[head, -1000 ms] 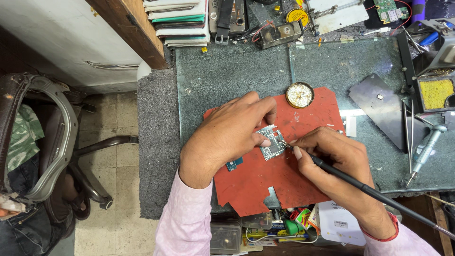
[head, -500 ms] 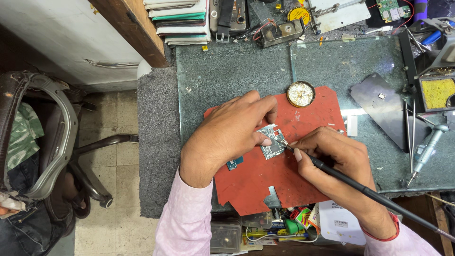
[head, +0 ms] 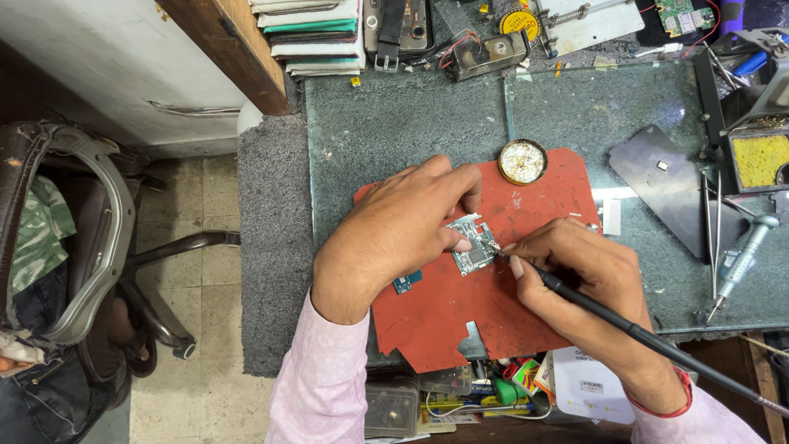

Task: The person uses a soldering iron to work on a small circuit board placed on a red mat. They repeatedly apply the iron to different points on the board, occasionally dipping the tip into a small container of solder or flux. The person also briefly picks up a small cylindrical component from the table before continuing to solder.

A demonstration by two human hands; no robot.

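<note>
A small circuit board (head: 472, 245) lies on a red mat (head: 460, 312) on the glass-topped bench. My left hand (head: 394, 230) presses down on the board's left edge with its fingertips. My right hand (head: 579, 271) grips a black soldering iron (head: 625, 325) like a pen, its tip touching the board's right edge. A round tin of brass tip-cleaning wool (head: 523, 161) sits at the mat's far edge. A small blue board (head: 406, 282) lies on the mat beneath my left wrist.
A dark metal plate (head: 666, 185), a yellow sponge in a holder (head: 760, 160), tweezers and a grey screwdriver (head: 740, 263) lie to the right. Tools and stacked books (head: 316, 37) line the far edge. Small parts boxes (head: 460, 395) crowd the near edge. An office chair (head: 90, 247) stands at left.
Both hands stay on the board; the soldering iron's tip has shifted only slightly along the board's right edge.
</note>
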